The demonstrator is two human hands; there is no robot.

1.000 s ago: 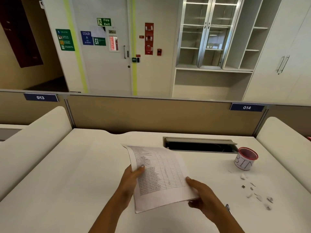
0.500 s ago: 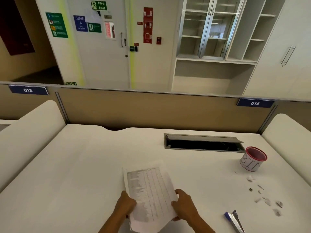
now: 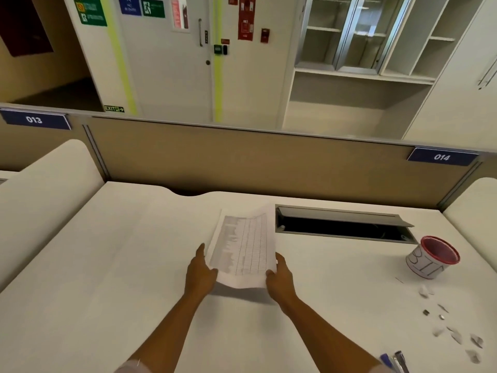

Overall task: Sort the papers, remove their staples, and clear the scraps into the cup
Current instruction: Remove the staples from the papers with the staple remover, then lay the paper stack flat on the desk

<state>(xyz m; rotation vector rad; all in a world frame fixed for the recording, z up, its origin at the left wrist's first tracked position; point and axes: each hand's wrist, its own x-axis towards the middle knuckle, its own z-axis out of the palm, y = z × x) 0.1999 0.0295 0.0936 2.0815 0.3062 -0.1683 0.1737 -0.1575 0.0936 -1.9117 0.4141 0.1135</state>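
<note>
Nearest the viewer, a blue-and-black tool [image 3: 394, 362], partly cut off by the lower edge, lies on the white counter [image 3: 107, 292], well right of the right-hand fingers. Both forearms extend forward over the counter. The left hand [image 3: 200, 270] grips the lower left edge of the papers [image 3: 243, 249], fingers closed around that edge with the thumb on the printed face. The right hand [image 3: 279, 275] grips the lower right edge likewise, fingers closed on the sheets. The papers, printed with a table, are lifted at the near end and slant away from the fingers; whether the far edge touches the counter cannot be told. Scraps [image 3: 454, 332] lie scattered well right of the fingers. Beyond them stands the red-rimmed cup [image 3: 430, 258], upright, marked "BIN". Just past the papers' far right corner is an open cable slot [image 3: 341, 228].
</note>
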